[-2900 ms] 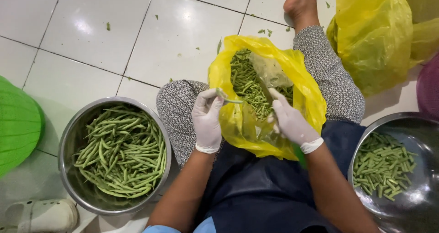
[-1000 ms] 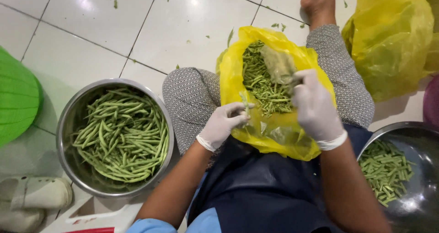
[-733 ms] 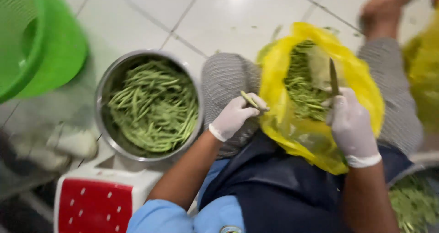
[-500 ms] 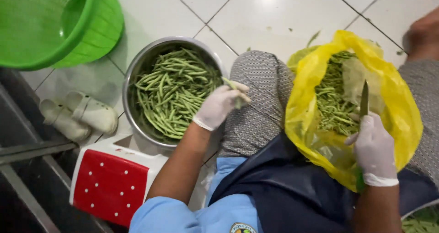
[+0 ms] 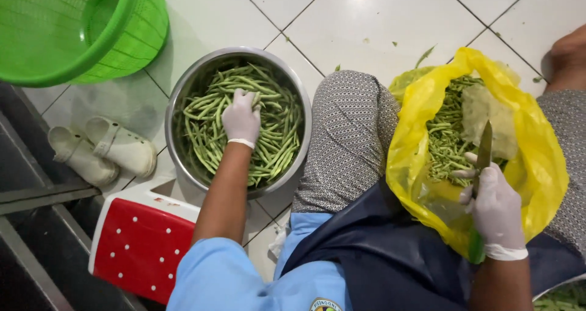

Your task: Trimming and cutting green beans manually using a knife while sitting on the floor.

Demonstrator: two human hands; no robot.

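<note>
Where half a second ago the gloved left hand (image 5: 242, 117) hovered at the rim with a trimmed bean, it now lies inside the steel bowl (image 5: 183, 91), fingers spread loosely on the green beans (image 5: 274, 140). The right hand (image 5: 495, 210) remains clamped on a green-handled knife (image 5: 483, 158), blade up, over the yellow bag (image 5: 543, 164) of untrimmed beans on the lap. A patterned knee (image 5: 348, 134) rises between bowl and bag. Around them are a green basket (image 5: 79, 30), pale clogs (image 5: 101, 149) on the tiled floor (image 5: 354, 18), and a red and white stool (image 5: 137, 241).
</note>
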